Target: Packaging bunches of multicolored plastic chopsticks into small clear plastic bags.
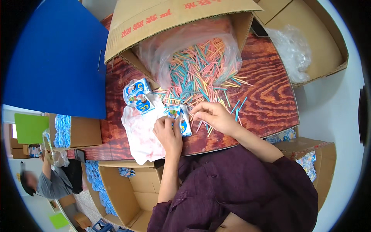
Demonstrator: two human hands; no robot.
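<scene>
Near the table's front edge my left hand [169, 135] is closed on a small white-and-blue plastic packet [184, 124], its fingers bent over the packet's left side. Just right of that packet is my right hand [218, 118], fingers curled and fingertips drawn together beside its upper end. Whether a thin stick is pinched there is hard to make out. Beyond both hands, a heap of thin pink, yellow and teal sticks [193, 73] spills from a clear plastic bag [154, 52]. Further white-and-blue packets [137, 92] lie to the left, by a white cloth [143, 133] with pinkish stains.
A cardboard box [177, 13] on its side holds the bag on the red wood-patterned table [266, 83]. A blue panel [58, 58] stands left. Open cartons [135, 189] with packets sit below the near edge. Another person [56, 179] handles a plastic bag at far left.
</scene>
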